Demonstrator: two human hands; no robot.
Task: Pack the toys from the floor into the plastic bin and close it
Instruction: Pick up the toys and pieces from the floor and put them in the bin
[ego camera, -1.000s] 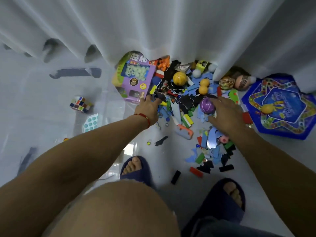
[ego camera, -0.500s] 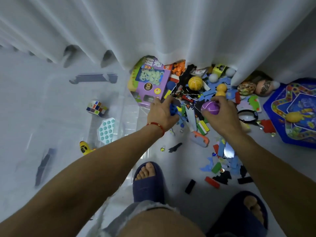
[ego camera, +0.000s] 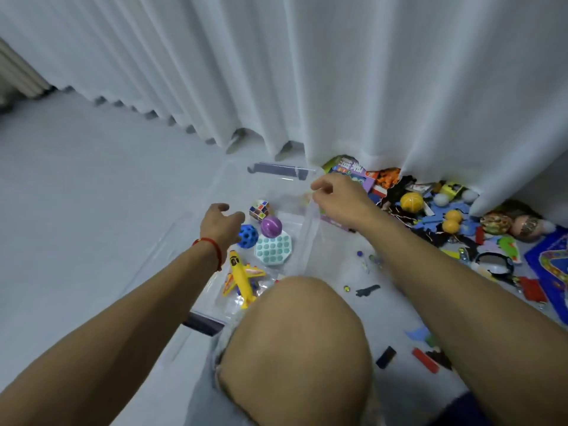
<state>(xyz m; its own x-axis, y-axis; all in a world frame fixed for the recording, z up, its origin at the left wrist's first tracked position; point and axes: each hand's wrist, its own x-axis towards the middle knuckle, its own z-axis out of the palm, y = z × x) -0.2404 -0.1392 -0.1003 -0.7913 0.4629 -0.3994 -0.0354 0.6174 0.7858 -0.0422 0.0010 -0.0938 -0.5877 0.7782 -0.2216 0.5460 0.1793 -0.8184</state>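
Note:
The clear plastic bin [ego camera: 307, 238] stands open on the floor left of the toy pile [ego camera: 430, 216]. Inside it lie a purple ball [ego camera: 271, 226], a blue holed ball [ego camera: 248, 236], a puzzle cube [ego camera: 259, 210], a teal pop-it pad [ego camera: 273, 249] and a yellow toy plane [ego camera: 242, 276]. My left hand [ego camera: 221, 224] hovers over the bin beside the blue ball, fingers spread and holding nothing. My right hand [ego camera: 341, 198] hangs above the bin's right wall, fingers loosely curled and holding nothing. No lid is in view.
A white curtain [ego camera: 338, 87] hangs behind, covering part of the pile. A purple box [ego camera: 353, 173], a yellow ball [ego camera: 412, 202] and a blue game board [ego camera: 550, 262] lie to the right. Small blocks [ego camera: 425, 359] scatter near my bent knee [ego camera: 295, 348].
Both hands left the toy pile and swung left over the bin. The purple ball from my right hand and the blue ball from my left now lie inside it.

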